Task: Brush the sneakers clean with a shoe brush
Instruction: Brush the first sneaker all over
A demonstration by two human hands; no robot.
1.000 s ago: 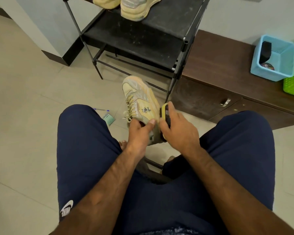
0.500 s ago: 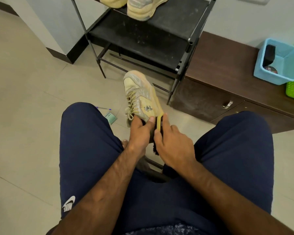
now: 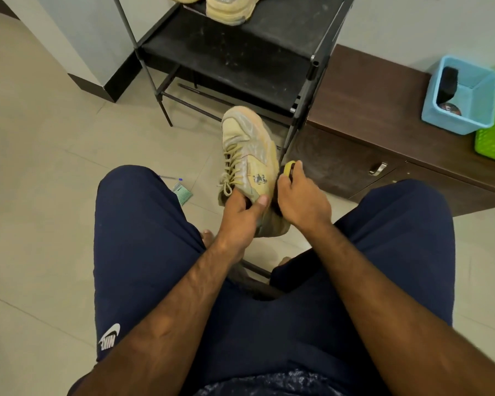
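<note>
Mid-job, I reckon: my left hand (image 3: pixel 237 215) has its fingers clamped on the sneaker (image 3: pixel 249 155) above the floor (image 3: pixel 40 138), and my right hand (image 3: pixel 300 201) has its fingers wrapped round the brush (image 3: pixel 287 168), which is against the sneaker's side. It looks grubby, and a second sneaker (image 3: pixel 229 10) waits on the rack (image 3: pixel 240 58).

A home entryway: a black shoe rack (image 3: pixel 240 61) with sneakers (image 3: pixel 230 10) stands on a tiled floor (image 3: pixel 40 138) beside a low wooden cabinet (image 3: pixel 369 110) (storage baskets (image 3: pixel 466 110) on top).

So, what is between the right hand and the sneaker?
In the head view, the yellow-backed shoe brush lies there: the right hand grips it against the side of the sneaker, which the left hand holds.
</note>
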